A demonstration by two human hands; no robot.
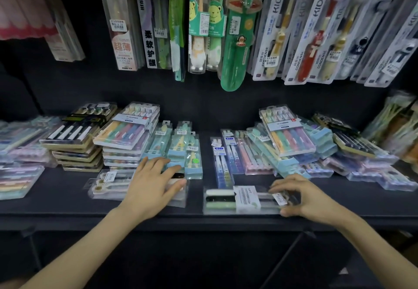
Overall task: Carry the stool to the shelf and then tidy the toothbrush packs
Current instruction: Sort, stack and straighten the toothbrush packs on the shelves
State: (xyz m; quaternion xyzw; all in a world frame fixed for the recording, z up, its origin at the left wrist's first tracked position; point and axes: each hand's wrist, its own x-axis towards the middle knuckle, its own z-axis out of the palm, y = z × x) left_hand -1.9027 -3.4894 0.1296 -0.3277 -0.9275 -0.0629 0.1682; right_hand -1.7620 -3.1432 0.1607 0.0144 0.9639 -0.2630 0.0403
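Two clear toothbrush packs lie flat near the front edge of the dark shelf (pixel 203 219). My left hand (pixel 151 187) rests palm-down on the left pack (pixel 106 186), fingers spread and fairly straight over its right half. My right hand (pixel 305 196) pinches the right end of the right pack (pixel 239 199), fingers on top and thumb at its front edge. That pack holds white, black and green brushes under a white label. The stool is out of view.
Stacks of multi-colour toothbrush packs (pixel 129 135) fill the shelf's back left, and a loose, slanting heap (pixel 291 139) fills the right. Small blue packs (pixel 181 151) lie in the middle. Kids' toothbrush packs (pixel 280 28) hang above on the dark back wall.
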